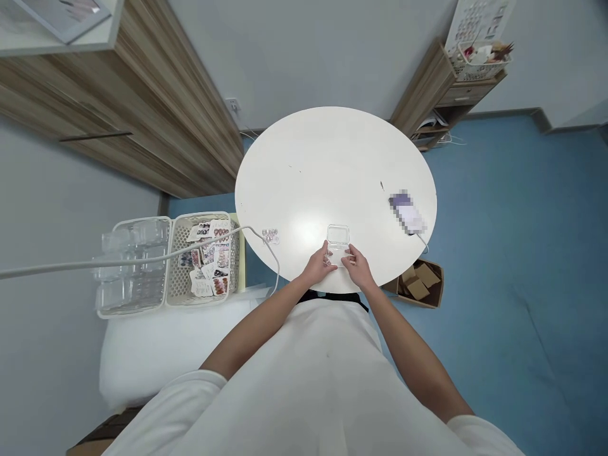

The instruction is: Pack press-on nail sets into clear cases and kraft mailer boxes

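A small clear plastic box (338, 234) is near the front edge of the round white table, its lid raised away from me. My left hand (318, 264) is closed on the box's left side, thumb and fingers at its edge. From the right, my right hand (357, 266) grips the other side with bent fingers. The bottom half of the box is partly covered by my fingers, and I cannot make out anything inside it. To the left on the table lies a small clear card of press-on nails (270, 236).
The white table (332, 158) carries a blurred phone (407, 212) with a cable at right. On the left, one basket (178, 288) holds nail cards, another holds clear boxes (114, 294). A white cable (209, 240) crosses there. A carton (434, 297) stands below right.
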A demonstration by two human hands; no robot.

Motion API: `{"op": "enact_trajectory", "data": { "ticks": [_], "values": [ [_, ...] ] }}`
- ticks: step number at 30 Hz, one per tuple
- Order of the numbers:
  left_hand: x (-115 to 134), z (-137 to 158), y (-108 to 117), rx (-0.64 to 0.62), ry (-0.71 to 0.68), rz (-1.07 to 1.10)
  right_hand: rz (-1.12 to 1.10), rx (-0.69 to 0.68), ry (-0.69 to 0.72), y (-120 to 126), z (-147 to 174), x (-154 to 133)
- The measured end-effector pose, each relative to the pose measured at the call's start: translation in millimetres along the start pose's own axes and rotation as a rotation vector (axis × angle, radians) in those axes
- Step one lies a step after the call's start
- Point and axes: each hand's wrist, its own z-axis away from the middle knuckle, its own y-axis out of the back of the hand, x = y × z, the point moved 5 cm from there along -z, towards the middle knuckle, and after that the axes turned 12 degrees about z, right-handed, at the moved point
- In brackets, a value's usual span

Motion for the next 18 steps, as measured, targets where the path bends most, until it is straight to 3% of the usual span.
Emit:
{"op": "enact_trajectory", "data": {
  "ticks": [8,13,18],
  "values": [
    [-2,-4,-7,0.121,-0.028,-0.253,0.144,0.066,-0.054,-3,-11,15],
    [0,-10,-11,0.176,0.063,-0.400,0.189,0.014,-0.052,0,-22,19],
    [-4,1,-14,0.235,0.150,-0.297,0.189,-0.017,-0.045,6,-16,26]
  ]
}}
